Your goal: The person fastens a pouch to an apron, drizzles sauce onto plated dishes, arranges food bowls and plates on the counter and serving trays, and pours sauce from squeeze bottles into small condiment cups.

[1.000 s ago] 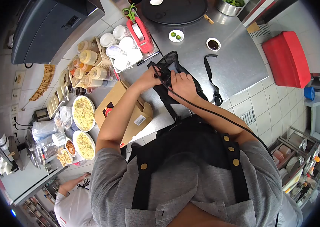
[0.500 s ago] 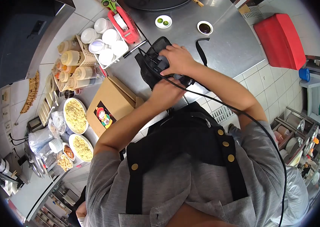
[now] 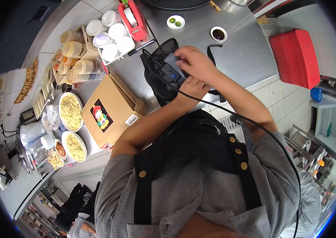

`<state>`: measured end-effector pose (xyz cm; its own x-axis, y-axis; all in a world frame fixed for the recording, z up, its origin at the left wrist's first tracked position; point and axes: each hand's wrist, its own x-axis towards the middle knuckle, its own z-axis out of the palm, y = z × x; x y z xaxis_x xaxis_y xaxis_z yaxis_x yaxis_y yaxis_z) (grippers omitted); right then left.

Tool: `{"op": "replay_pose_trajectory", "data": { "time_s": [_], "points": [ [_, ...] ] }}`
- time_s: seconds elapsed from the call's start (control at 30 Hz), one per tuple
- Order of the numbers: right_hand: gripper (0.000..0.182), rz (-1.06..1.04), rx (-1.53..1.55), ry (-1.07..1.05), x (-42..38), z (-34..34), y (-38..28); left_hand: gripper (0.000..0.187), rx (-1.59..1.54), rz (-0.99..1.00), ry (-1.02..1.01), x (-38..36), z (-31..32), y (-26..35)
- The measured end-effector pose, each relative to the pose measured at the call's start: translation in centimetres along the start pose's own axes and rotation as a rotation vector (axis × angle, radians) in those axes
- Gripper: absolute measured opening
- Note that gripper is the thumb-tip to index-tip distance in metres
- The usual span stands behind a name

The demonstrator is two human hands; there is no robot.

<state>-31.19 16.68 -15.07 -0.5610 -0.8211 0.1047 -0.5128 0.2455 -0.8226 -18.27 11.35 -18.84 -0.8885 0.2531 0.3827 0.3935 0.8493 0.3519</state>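
Note:
A black mesh bag (image 3: 152, 73) lies on the steel counter. On top of it is a small black device (image 3: 170, 73) with a lit blue light and a cable plugged in. Beside the device sits a dark grey block (image 3: 172, 60). My right hand (image 3: 195, 62), slightly blurred, has its curled fingers at the block's right edge. Just below, my left hand (image 3: 195, 89) is closed on the bag's near right side, and its fingertips are partly hidden. A long black cable (image 3: 231, 106) runs from the device across my right arm. A black strap (image 3: 211, 53) trails beyond my right hand.
Left of the bag stands a cardboard box (image 3: 112, 107), with plates of fried rice (image 3: 71, 112) beyond it. Sauce bottles (image 3: 72, 49), a tray of small white dishes (image 3: 117, 31) and a red tape dispenser (image 3: 136, 23) line the back. A sauce bowl (image 3: 218, 34) and lime dish (image 3: 175, 22) sit farther off.
My right hand has shifted right, uncovering the device and its blue light. My left hand has moved right along the bag. The view has shifted, and more of another person shows at lower left.

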Motion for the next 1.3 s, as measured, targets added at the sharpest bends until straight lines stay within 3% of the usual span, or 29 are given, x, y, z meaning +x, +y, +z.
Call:
{"op": "replay_pose_trajectory", "data": {
  "time_s": [0.07, 0.17, 0.2, 0.33, 0.4, 0.43, 0.5, 0.57, 0.67, 0.7, 0.77, 0.8, 0.9, 0.97, 1.03, 1.1, 1.2, 1.3],
  "points": [
    [0.035, 0.257, -0.194, 0.125, -4.8, -1.5, 1.0, 0.026, -0.024, -0.046, -0.058, -0.8, -0.7, 0.2],
    [0.041, 0.575, -0.411, -0.267, -11.4, -1.2, 1.3, 0.022, -0.086, -0.089, -0.075, -1.5, -1.6, 0.0],
    [0.046, 0.569, -0.381, -0.344, -12.5, -0.9, 0.8, 0.021, -0.117, -0.131, -0.045, -1.5, -2.0, 0.1],
    [0.042, 0.694, -0.093, -0.412, -14.2, 0.7, 1.9, 0.022, -0.208, -0.224, -0.059, -1.9, -1.6, -0.4],
    [0.036, 0.673, 0.418, -0.274, -15.2, 1.9, 4.0, 0.019, -0.368, -0.337, -0.123, -1.8, -1.3, -0.7],
    [0.036, 0.679, 0.421, -0.267, -15.5, 1.7, 4.1, 0.019, -0.371, -0.331, -0.130, -1.7, -1.3, -0.8],
    [0.028, 0.786, 0.862, -0.294, -15.6, 0.7, 3.6, 0.017, -0.451, -0.343, -0.226, -1.4, -1.4, -1.1],
    [0.023, 0.863, 0.942, -0.294, -15.4, -0.3, 2.1, 0.018, -0.411, -0.340, -0.256, -1.1, -1.8, -0.7],
    [0.029, 0.893, 0.501, -0.356, -15.6, -0.9, 0.7, 0.018, -0.310, -0.359, -0.336, -0.7, -1.9, -0.3],
    [0.029, 0.895, 0.502, -0.355, -16.5, 0.0, 1.5, 0.017, -0.347, -0.385, -0.280, -0.7, -1.6, -0.4],
    [0.030, 0.455, 0.115, 0.152, -18.3, 1.3, 2.4, 0.016, -0.388, -0.403, -0.223, -0.4, -1.1, -0.5],
    [0.032, 0.612, -0.107, 0.053, -17.3, -0.7, -0.3, 0.015, -0.479, -0.483, -0.190, -0.4, -0.9, -0.5],
    [0.034, 0.604, -0.349, 0.016, -17.3, -1.7, -1.1, 0.013, -0.584, -0.591, -0.123, -0.2, -0.5, -0.6],
    [0.032, 0.624, -0.353, -0.002, -17.5, -1.3, -0.4, 0.010, -0.574, -0.575, 0.013, -0.1, -0.5, -0.4],
    [0.025, 0.371, -0.420, 0.092, -17.2, -0.8, 0.1, 0.009, -0.508, -0.527, 0.018, -0.1, -0.6, -0.3],
    [0.024, 0.400, -0.414, 0.071, -16.1, -0.2, 0.3, 0.008, -0.441, -0.482, 0.026, -0.1, -0.7, 0.1],
    [0.024, 0.547, -0.138, -0.056, -14.3, 0.6, 0.9, 0.008, -0.440, -0.406, 0.006, 0.2, -1.5, 0.6],
    [0.022, 0.509, -0.211, -0.076, -14.6, 0.6, 1.3, 0.014, -0.326, -0.372, 0.034, -0.3, -2.8, 0.3]
  ]
}}
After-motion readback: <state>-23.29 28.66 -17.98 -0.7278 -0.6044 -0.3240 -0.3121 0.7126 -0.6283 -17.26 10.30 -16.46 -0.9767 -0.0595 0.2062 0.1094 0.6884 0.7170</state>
